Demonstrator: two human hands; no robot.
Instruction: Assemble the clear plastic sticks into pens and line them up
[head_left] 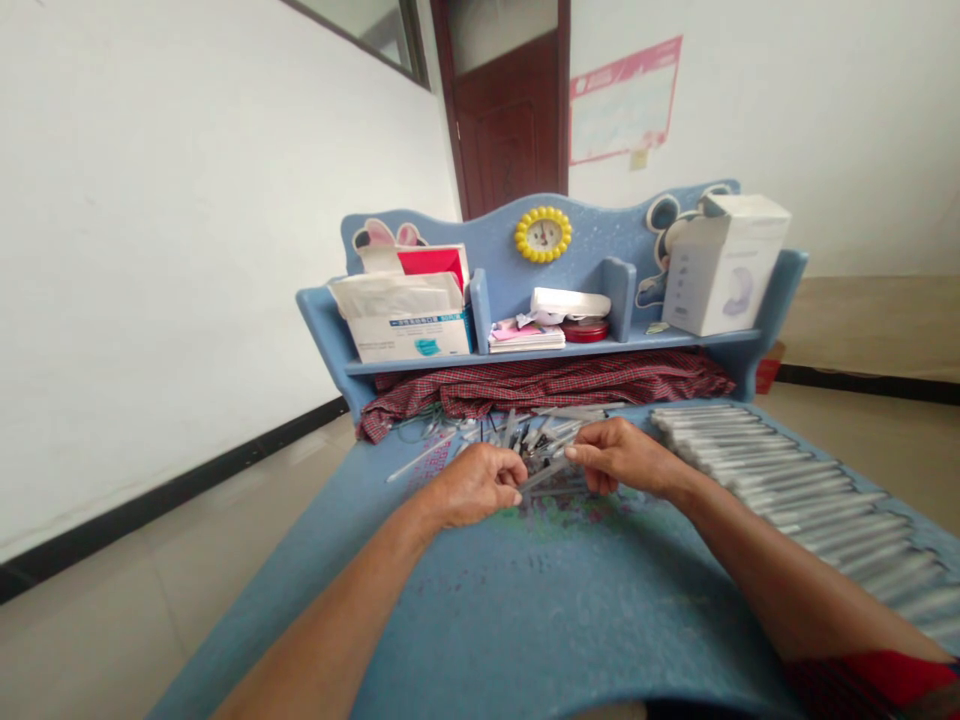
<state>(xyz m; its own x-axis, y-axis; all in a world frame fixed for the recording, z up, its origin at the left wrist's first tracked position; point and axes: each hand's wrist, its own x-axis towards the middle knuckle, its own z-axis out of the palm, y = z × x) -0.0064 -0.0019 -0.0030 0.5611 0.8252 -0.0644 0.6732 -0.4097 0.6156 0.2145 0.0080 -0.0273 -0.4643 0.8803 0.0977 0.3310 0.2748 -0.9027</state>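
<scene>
On the left part of the blue desk point(450, 620) one thin grey stick point(420, 455) lies alone, slanted, well apart from the rest. Just right of it the left hand point(480, 485) is curled into a loose fist, its fingertips closed on the lower end of a grey tube point(544, 474). That tube is slim, straight and pale silver-grey, tilted so that it rises from the left hand toward the right one. It spans the small gap between the two hands, just above the desk top. Behind it, touching the fingers, lies a loose heap of tubes point(529, 430) of the same kind, crossing one another at all angles. The right hand point(619, 455) pinches the upper end of the tube between thumb and fingers, the other fingers bent in. Further right, a long row of tubes point(795, 490) lies side by side along the desk edge, near the right forearm.
</scene>
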